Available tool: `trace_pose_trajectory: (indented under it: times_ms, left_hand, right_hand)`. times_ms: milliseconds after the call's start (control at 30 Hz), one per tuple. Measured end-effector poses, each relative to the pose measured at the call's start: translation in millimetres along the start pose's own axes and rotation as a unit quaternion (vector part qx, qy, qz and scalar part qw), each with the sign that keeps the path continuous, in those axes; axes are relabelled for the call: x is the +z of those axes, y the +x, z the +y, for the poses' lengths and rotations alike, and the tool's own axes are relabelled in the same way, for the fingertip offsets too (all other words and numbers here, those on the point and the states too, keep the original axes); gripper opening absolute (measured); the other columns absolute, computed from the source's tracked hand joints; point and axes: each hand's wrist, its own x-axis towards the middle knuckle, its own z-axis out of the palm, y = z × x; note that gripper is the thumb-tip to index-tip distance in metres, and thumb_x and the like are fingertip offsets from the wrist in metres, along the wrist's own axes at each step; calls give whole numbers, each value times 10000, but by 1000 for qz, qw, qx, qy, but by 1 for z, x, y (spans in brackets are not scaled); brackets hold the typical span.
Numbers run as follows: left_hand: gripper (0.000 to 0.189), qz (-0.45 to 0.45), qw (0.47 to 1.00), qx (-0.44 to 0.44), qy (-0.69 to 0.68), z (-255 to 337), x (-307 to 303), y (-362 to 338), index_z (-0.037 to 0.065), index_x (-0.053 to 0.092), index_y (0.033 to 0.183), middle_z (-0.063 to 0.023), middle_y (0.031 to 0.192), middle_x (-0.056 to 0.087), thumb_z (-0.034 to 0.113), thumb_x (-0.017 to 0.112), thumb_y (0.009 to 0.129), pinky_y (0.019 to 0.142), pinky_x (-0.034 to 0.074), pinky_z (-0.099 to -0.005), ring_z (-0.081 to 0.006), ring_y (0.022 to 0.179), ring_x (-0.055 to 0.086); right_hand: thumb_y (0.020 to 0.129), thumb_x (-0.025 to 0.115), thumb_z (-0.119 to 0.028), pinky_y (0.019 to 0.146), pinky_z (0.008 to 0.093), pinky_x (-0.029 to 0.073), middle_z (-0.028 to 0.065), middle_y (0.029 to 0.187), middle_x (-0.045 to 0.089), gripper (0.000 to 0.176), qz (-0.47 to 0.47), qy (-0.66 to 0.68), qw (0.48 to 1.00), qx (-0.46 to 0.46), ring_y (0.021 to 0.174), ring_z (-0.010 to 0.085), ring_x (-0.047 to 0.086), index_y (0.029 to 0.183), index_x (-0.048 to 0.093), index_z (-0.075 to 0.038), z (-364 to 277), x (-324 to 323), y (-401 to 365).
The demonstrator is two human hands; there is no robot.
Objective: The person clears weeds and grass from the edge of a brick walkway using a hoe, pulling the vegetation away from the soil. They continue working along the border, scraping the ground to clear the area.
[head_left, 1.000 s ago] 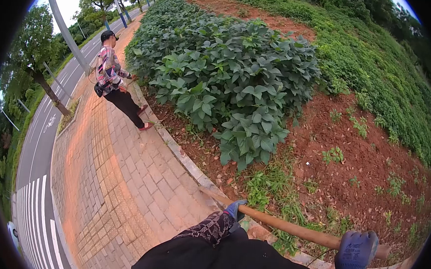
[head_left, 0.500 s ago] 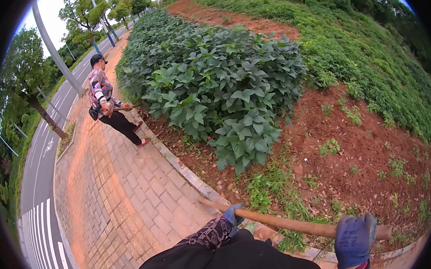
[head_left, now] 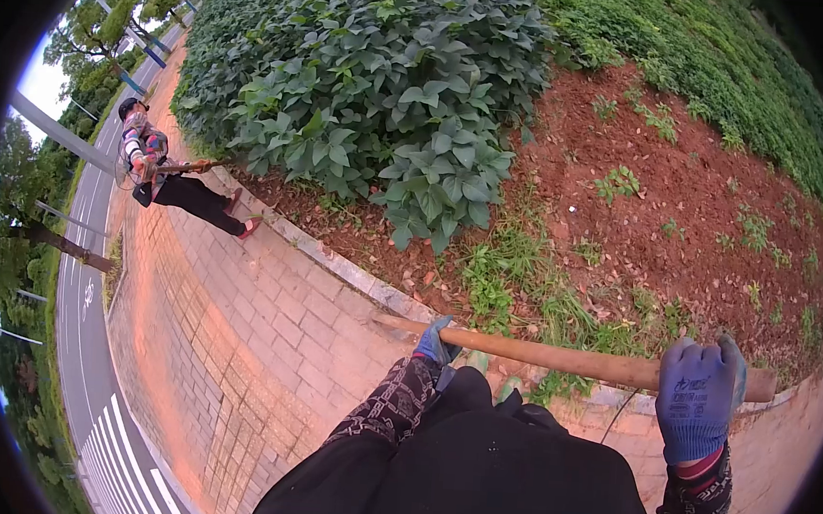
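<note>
A long wooden pole [head_left: 556, 357] lies across the front of my body, roughly level. My left hand [head_left: 437, 342], in a blue work glove, is wrapped round it near its left part. Close to the thicker right end, my right hand [head_left: 700, 397], in a blue glove with dark print, grips the pole from above. Whatever tool head the pole may have is not visible. Below it, the tips of my shoes [head_left: 509, 389] show past my dark clothing.
A brick pavement [head_left: 284, 343] with a stone kerb [head_left: 336, 264] borders red soil [head_left: 640, 214]. Leafy bushes [head_left: 373, 113] grow ahead. On the left another person [head_left: 167, 167] stands on the pavement holding a long tool. Beyond are a grey post [head_left: 61, 132], a tree trunk [head_left: 73, 248] and the road [head_left: 77, 331].
My view has tilted downward, so the bushes and the pole sit higher in it. Both hands still hold the pole. The other person's tool has swung up to about waist height.
</note>
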Motion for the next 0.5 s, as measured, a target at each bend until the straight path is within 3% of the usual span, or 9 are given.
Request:
trace_pose_trajectory:
  times_ms: [33, 300, 433, 500]
  left_hand:
    - [333, -10, 999, -38, 4, 1, 4, 2, 12, 551, 933, -119, 816, 645, 287, 697, 817, 684, 586, -364, -253, 729, 662]
    - [388, 32, 999, 4, 9, -18, 31, 5, -1, 513, 1041, -120, 874, 613, 280, 674, 827, 758, 559, -398, -276, 786, 643]
    - [349, 65, 997, 31, 41, -37, 45, 11, 77, 503, 1015, -79, 837, 573, 316, 674, 827, 772, 533, -409, -265, 762, 607]
    - [300, 8, 1000, -23, 16, -40, 44, 21, 87, 525, 1000, -71, 820, 571, 295, 666, 836, 744, 532, -411, -255, 773, 609]
  right_hand:
    - [775, 529, -117, 1000, 469, 412, 96, 707, 558, 222, 16, -10, 1000, 8, 723, 253, 575, 938, 612, 9, 2, 5, 2]
    - [729, 567, -117, 994, 434, 425, 95, 753, 597, 257, 31, -17, 998, 50, 759, 252, 604, 962, 625, -25, 23, 47, 8]
    - [677, 604, -94, 991, 417, 422, 93, 773, 611, 331, -25, -16, 996, 84, 803, 254, 603, 1002, 628, -34, 39, 74, 11]
    - [651, 609, -79, 988, 417, 424, 92, 761, 596, 371, -33, -11, 996, 79, 802, 257, 592, 1017, 623, -26, 50, 93, 11]
